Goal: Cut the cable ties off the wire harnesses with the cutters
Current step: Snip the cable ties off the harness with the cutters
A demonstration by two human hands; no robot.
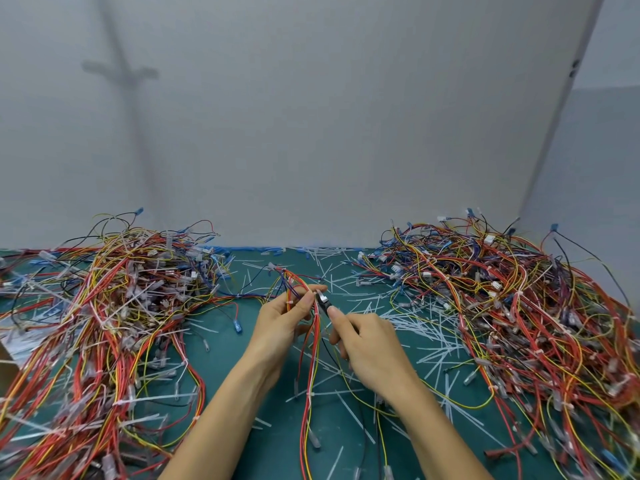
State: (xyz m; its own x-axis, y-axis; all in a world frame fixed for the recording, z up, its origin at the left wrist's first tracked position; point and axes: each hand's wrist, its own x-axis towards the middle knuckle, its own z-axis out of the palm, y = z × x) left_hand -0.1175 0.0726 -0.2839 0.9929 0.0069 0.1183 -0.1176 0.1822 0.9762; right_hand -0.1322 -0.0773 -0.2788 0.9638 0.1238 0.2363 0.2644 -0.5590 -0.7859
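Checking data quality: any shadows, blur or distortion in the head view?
Head view: even soft light, no glare; faint cross-shaped shadow on the wall; wide-angle bend slants the right wall corner; left wire pile smeared near the frame edge; cutters tiny.

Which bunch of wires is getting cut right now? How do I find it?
Find the green mat, then the gap between the big left pile and the big right pile of wires. There the left hand holds a thin harness of red and yellow wires, with the cutters in the right hand at it. Only this one is held up, not heaped.
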